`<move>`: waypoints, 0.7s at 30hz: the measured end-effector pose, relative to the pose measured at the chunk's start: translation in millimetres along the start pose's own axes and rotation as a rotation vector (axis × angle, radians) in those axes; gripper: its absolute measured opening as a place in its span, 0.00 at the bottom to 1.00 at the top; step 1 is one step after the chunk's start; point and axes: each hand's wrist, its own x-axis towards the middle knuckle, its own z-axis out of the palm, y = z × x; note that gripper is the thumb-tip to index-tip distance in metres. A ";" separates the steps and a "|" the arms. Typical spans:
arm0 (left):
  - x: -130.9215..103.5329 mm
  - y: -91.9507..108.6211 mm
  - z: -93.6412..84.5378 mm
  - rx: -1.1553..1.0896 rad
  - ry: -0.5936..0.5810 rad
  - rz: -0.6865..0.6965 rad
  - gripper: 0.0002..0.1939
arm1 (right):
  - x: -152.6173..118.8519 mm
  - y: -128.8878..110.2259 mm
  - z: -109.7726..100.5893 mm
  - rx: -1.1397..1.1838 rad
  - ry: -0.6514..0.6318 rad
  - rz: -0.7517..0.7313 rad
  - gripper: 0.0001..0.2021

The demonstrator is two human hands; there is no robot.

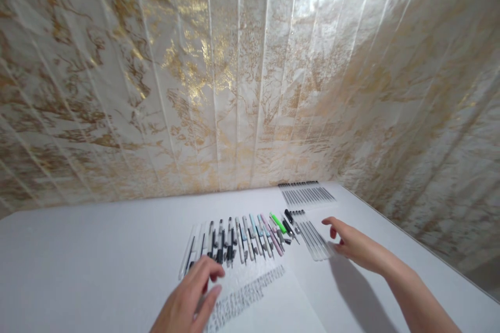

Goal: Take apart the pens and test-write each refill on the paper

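Note:
My left hand (195, 291) is over the paper's left side, just in front of a row of disassembled pens. Its thumb and index finger are apart, with nothing between them. To the right, my right hand (351, 244) hovers beside a group of clear thin tubes (315, 242); its index finger points left, the other fingers bend loosely, and no object shows in it. The row runs from clear pen barrels (187, 252) with dark refills, past black pen parts (221, 256) and pale blue and pink pens (271, 234), to a bright green pen barrel (278, 222).
A sheet of paper (281, 307) with dense handwriting lies in front of the pens. Farther back is another row of thin tubes (308, 196) with dark caps (299, 184). The white table (97, 260) meets a gold-patterned curtain (195, 88) behind and at right.

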 end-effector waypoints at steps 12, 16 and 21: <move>66.6 -47.9 -36.7 0.573 -0.083 -0.459 0.14 | -13.2 -13.4 -14.1 0.084 0.037 -0.069 0.20; 70.0 -42.4 -40.9 0.644 -0.167 -0.472 0.11 | -12.6 -7.5 -16.3 0.088 0.057 -0.075 0.20; 62.8 -42.9 -47.8 0.725 -0.220 -0.498 0.05 | -10.6 -6.3 -16.6 0.086 0.073 -0.074 0.20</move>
